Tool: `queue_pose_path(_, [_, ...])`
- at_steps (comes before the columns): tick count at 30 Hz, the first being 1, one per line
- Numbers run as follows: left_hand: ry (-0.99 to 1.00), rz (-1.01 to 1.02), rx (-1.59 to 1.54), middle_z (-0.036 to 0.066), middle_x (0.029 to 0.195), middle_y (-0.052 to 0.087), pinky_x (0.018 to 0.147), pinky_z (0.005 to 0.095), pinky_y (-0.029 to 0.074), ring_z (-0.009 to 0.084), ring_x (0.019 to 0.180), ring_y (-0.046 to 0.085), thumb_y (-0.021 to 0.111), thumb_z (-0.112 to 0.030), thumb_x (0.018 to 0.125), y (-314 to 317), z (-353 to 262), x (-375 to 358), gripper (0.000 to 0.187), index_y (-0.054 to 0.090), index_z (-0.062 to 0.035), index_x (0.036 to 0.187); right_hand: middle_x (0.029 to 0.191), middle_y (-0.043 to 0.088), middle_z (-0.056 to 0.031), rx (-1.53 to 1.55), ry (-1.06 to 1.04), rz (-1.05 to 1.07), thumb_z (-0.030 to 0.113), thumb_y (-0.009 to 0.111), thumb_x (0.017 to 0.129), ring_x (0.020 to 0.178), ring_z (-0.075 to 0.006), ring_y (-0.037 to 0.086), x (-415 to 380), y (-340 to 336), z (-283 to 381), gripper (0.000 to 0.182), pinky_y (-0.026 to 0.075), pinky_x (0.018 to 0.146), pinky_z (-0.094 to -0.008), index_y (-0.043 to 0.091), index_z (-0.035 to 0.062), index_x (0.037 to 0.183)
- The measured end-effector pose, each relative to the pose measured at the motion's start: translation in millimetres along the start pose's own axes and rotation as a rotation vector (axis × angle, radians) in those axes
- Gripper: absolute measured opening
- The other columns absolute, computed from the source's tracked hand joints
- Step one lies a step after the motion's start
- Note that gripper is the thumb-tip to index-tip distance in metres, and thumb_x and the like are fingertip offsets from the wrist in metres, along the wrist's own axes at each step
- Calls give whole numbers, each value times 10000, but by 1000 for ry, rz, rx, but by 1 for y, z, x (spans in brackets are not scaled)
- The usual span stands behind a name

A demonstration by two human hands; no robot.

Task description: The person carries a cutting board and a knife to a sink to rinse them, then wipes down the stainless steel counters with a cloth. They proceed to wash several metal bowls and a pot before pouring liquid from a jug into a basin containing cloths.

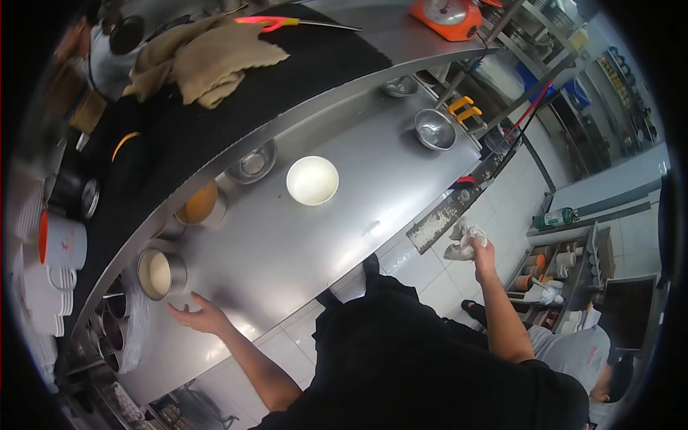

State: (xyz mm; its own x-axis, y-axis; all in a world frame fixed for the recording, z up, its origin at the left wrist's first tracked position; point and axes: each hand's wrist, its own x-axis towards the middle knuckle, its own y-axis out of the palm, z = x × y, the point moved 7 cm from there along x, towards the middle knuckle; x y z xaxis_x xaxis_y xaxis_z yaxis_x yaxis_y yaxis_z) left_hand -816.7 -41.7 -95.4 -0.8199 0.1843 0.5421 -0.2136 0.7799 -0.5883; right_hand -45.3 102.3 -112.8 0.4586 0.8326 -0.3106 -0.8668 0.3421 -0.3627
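Note:
My left hand [198, 315] is held over the steel counter [287, 244] with its fingers apart and nothing in it. Just beyond the fingertips stands a round metal pot [161, 274] with something pale inside. My right hand [484, 256], out past the counter's front edge, grips a crumpled whitish cloth [466, 240]. A white bowl [312, 180] sits near the middle of the counter, away from both hands.
Metal bowls [435, 130] stand at the counter's far right, another [252, 163] under the shelf beside an orange-brown container [198, 204]. Brown cloths [222, 61] and an orange scale [448, 18] lie on the upper shelf. Another person [580, 358] is at lower right.

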Motion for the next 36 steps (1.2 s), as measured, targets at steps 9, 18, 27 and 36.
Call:
queue_pose_path(9, [298,830,-718,110,1153,597,752,304,502,158,877,576,669,-14,889,66,-298,-156,431,551,-23,1303,1078,687,-98,89,-172,-159,275,625,923,945,-204,649,136,-11,66,384,520,839,-344,645,-2,1189])
queue_pose_path(18, [272,1372,-397,245,1325,579,817,371,577,293,1055,678,738,-415,904,279,-543,-386,754,429,31,1428,1354,550,-269,-696,-474,-23,395,739,849,1217,-443,553,318,13,126,672,467,1015,-485,530,14,1361])
queue_pose_path(27, [-204,1382,-368,252,1060,704,733,418,596,332,756,736,629,-195,940,324,-574,-433,401,552,29,1264,1549,347,-274,-864,-891,198,318,693,899,1395,-481,351,358,72,112,752,296,1161,-549,391,-41,1486])
queue_pose_path(36, [-382,1127,-488,132,1153,685,870,339,529,193,1024,658,616,-124,968,221,-461,-402,417,537,-2,1359,1497,393,-276,-680,-938,329,66,657,857,1398,-461,370,376,71,122,563,332,1164,-504,474,-52,1376])
